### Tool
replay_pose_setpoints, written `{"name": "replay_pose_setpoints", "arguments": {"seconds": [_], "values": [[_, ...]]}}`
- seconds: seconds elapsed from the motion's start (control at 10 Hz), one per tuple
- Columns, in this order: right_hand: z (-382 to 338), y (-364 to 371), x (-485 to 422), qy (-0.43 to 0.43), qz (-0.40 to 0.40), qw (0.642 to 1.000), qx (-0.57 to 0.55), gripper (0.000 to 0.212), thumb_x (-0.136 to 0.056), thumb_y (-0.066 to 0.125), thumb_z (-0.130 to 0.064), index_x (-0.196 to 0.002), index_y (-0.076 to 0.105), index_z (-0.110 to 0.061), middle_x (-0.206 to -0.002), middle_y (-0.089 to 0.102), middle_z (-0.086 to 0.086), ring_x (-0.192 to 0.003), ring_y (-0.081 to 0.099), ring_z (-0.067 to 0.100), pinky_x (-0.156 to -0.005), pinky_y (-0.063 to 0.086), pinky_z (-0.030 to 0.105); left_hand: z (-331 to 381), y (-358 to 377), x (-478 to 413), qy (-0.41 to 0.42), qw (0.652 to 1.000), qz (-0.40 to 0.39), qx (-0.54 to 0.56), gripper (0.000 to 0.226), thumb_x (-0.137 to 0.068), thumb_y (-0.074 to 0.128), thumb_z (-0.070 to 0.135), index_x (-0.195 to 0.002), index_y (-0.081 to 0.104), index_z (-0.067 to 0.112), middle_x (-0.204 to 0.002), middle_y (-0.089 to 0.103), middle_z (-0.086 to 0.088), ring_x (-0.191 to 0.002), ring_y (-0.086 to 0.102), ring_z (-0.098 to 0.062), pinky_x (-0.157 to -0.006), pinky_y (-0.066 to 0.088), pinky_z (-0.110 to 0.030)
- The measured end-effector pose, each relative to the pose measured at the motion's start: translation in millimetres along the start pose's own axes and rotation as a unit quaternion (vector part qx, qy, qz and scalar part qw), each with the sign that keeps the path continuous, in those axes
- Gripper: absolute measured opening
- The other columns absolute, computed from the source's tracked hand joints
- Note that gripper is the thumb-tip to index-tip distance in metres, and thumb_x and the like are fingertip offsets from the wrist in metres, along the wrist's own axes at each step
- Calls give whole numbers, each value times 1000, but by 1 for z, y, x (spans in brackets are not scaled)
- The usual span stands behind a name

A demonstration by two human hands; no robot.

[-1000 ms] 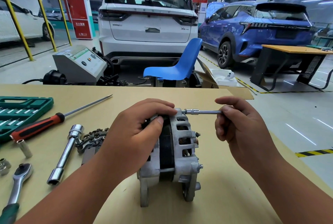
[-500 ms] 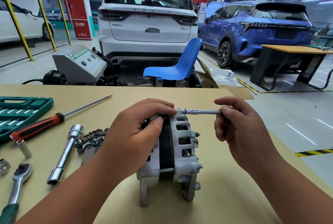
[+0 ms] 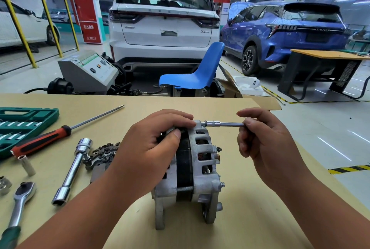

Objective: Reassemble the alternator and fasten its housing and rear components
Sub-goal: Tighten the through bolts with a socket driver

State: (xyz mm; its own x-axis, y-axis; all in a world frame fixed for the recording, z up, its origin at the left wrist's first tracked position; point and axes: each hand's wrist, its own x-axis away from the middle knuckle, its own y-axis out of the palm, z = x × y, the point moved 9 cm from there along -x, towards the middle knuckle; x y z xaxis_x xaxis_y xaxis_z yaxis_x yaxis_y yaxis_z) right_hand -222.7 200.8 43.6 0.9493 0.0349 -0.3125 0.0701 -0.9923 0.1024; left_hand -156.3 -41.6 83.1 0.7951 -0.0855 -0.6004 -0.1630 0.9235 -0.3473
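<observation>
While my left hand grips the alternator from above, fingers curled over the front housing and thumb pressed on the dark stator band, my right hand pinches the outer end of a slim socket driver between thumb and fingertips. The alternator stands on its mounting lugs on the bench, about midway between the near and far edges and nearer the right edge than the left. The socket driver lies level, its socket set against the top ear of the rear housing; the bolt head beneath it is hidden. A lower through-bolt bridges the two housing halves on the side facing me.

Step in hand, as I judge it: running down a housing through-bolt by finger, before final tightening. The next move calls for twirling the bar in line with the bolt so the thread does not cross, while my left hand stops the body rocking on its lugs. Final tightening would then call for the ratchet near the left of the near edge, with the bolts drawn up evenly.

A rectifier plate lies on the bench just left of the alternator, partly behind my left forearm. I take it as a rear component not yet fitted. A red-handled screwdriver and a green socket case lie toward the left edge.
</observation>
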Motion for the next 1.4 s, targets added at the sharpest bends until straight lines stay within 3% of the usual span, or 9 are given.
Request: {"name": "replay_pose_setpoints", "arguments": {"seconds": [1.4], "values": [[0, 1, 0, 16, 8, 1000, 23, 32, -107, 48, -9, -98, 76, -23, -72, 57, 8, -58, 53, 25, -47, 44, 29, 1, 0, 1, -4, 1000, 0, 0, 39, -93, 51, 12, -108, 82, 30, -121, 75, 24, -124, 66, -2, -96, 48, -10]]}}
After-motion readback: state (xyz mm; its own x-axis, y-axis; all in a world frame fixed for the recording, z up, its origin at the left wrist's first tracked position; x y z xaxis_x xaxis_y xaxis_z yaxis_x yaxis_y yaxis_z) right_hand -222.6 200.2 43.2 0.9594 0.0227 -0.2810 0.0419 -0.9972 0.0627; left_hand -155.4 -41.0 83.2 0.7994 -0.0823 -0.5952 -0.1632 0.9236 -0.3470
